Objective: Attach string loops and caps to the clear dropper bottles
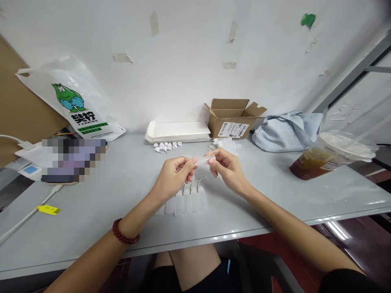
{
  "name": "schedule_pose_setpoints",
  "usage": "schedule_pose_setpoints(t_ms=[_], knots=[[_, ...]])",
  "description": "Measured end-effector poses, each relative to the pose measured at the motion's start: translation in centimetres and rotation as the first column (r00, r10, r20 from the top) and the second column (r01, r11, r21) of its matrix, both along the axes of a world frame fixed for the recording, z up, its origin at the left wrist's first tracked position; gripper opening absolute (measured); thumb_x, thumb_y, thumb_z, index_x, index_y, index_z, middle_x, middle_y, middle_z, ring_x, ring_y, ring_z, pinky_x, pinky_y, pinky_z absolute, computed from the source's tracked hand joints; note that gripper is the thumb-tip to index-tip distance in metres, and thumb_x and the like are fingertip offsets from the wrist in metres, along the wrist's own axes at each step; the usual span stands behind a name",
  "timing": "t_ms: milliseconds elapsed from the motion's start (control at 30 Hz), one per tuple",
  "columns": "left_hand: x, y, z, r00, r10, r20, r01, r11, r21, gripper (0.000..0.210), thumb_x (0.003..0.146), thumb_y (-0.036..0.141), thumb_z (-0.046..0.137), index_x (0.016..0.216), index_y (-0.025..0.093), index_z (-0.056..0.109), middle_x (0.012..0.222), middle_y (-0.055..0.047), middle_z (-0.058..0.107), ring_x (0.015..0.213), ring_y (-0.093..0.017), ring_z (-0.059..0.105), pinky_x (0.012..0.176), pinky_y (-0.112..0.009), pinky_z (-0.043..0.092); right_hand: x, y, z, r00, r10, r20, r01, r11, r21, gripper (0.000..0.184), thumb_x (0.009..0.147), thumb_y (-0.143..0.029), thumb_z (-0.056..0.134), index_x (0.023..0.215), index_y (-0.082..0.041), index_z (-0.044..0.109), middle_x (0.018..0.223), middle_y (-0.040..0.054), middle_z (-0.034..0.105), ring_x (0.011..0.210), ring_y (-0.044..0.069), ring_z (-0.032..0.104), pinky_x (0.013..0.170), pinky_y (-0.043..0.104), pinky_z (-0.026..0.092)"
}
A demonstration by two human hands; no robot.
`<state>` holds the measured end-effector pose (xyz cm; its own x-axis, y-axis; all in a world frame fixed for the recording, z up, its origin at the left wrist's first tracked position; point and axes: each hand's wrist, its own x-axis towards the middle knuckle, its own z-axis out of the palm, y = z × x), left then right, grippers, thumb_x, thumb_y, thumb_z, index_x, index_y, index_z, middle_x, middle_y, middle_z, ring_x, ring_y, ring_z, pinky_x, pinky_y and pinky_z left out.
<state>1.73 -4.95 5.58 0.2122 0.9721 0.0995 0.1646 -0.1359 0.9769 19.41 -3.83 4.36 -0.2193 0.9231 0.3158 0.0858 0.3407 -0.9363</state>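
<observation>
Between my two hands, a small translucent plastic tube (203, 160) is held sideways above the table. My left hand (174, 176) is closed, pinching its left end between thumb and fingers. My right hand (228, 167) is closed on the other end, thumb below and index finger on top. Just under my left hand lies a row of several frosted plastic bottles (192, 200), with thin pale curved strands at their tops. Farther back is a cluster of small white caps (165, 147). More translucent bottles (226, 143) are heaped behind my right hand.
A stack of white envelopes (180, 130) and an open cardboard box (230, 116) stand against the wall. At right are a light blue cloth bag (285, 132) and a tilted-looking drink cup (314, 160). A phone (75, 160), cable and plastic bag (76, 97) occupy the left.
</observation>
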Motion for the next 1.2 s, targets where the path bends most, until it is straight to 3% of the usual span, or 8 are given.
schedule_pose_setpoints(t_ms=[433, 533, 600, 667, 767, 900, 1000, 1200], knots=[[-1.1, 0.9, -0.5, 0.957, 0.145, -0.253, -0.071, 0.957, 0.282, 0.034, 0.089, 0.042, 0.048, 0.071, 0.018, 0.064, 0.069, -0.003, 0.066, 0.065, -0.015, 0.059, 0.061, -0.025, 0.045, 0.9, 1.1, 0.5, 0.993, -0.098, -0.068, 0.094, 0.994, -0.059, 0.031, 0.08, -0.049, 0.062, 0.077, -0.018, 0.056, 0.05, -0.0061, 0.046, 0.044, 0.009, 0.043, 0.044, 0.025, 0.035], [-3.5, 2.8, -0.6, 0.88, 0.286, -0.378, -0.142, 0.921, 0.363, 0.027, 0.086, 0.037, 0.05, 0.074, 0.018, 0.065, 0.077, -0.004, 0.069, 0.074, -0.019, 0.061, 0.066, -0.027, 0.046, 3.3, 3.1, 0.5, 0.965, -0.261, 0.028, 0.257, 0.961, 0.101, 0.032, 0.082, -0.051, 0.058, 0.086, -0.019, 0.057, 0.054, -0.0048, 0.051, 0.047, 0.011, 0.047, 0.047, 0.026, 0.038], [-5.4, 4.3, -1.1, 0.792, 0.401, -0.46, -0.19, 0.878, 0.44, 0.024, 0.085, 0.032, 0.048, 0.081, 0.018, 0.066, 0.086, -0.006, 0.07, 0.08, -0.021, 0.062, 0.073, -0.03, 0.046, 5.8, 4.7, 0.3, 0.896, -0.428, 0.118, 0.39, 0.886, 0.251, 0.034, 0.079, -0.052, 0.061, 0.089, -0.019, 0.057, 0.063, -0.0022, 0.056, 0.054, 0.012, 0.051, 0.05, 0.026, 0.041], [-7.0, 5.6, -1.8, 0.681, 0.482, -0.552, -0.208, 0.849, 0.485, 0.025, 0.084, 0.028, 0.046, 0.087, 0.015, 0.068, 0.09, -0.01, 0.068, 0.084, -0.024, 0.061, 0.08, -0.035, 0.046, 8.2, 6.1, 0.1, 0.842, -0.511, 0.173, 0.458, 0.847, 0.271, 0.037, 0.075, -0.053, 0.063, 0.086, -0.018, 0.057, 0.063, -0.0012, 0.056, 0.053, 0.012, 0.051, 0.05, 0.027, 0.04], [-8.3, 6.8, -3.3, 0.554, 0.502, -0.664, -0.188, 0.853, 0.487, 0.033, 0.083, 0.023, 0.045, 0.106, 0.014, 0.066, 0.105, -0.014, 0.065, 0.093, -0.027, 0.06, 0.088, -0.039, 0.044, 10.4, 6.7, 0.2, 0.889, -0.448, 0.092, 0.438, 0.892, 0.114, 0.041, 0.069, -0.055, 0.066, 0.082, -0.018, 0.055, 0.059, -0.0009, 0.056, 0.049, 0.012, 0.048, 0.047, 0.026, 0.038], [-8.6, 7.2, -4.6, 0.52, 0.417, -0.746, -0.061, 0.889, 0.454, 0.037, 0.084, 0.021, 0.042, 0.114, 0.017, 0.064, 0.121, -0.012, 0.059, 0.107, -0.029, 0.054, 0.093, -0.04, 0.043, 10.3, 5.5, 0.8, 0.959, -0.207, 0.192, 0.223, 0.972, -0.067, 0.036, 0.068, -0.048, 0.069, 0.079, -0.016, 0.058, 0.06, 0.0009, 0.059, 0.051, 0.011, 0.05, 0.049, 0.026, 0.039], [-8.6, 7.2, -4.7, 0.5, 0.353, -0.791, 0.014, 0.91, 0.415, 0.036, 0.085, 0.021, 0.041, 0.111, 0.016, 0.065, 0.117, -0.012, 0.062, 0.11, -0.03, 0.053, 0.094, -0.041, 0.043, 9.8, 5.0, 0.9, 0.926, -0.095, 0.365, 0.144, 0.984, -0.109, 0.031, 0.072, -0.044, 0.068, 0.079, -0.014, 0.06, 0.061, 0.0022, 0.061, 0.052, 0.012, 0.052, 0.05, 0.026, 0.038], [-9.1, 7.2, -4.7, 0.444, 0.341, -0.829, 0.048, 0.914, 0.402, 0.036, 0.085, 0.019, 0.039, 0.107, 0.013, 0.067, 0.108, -0.016, 0.064, 0.105, -0.032, 0.056, 0.09, -0.042, 0.045, 9.8, 5.6, 0.2, 0.817, -0.143, 0.559, 0.199, 0.979, -0.041, 0.027, 0.076, -0.042, 0.062, 0.082, -0.018, 0.052, 0.06, 0.0005, 0.062, 0.05, 0.012, 0.048, 0.051, 0.026, 0.035]])
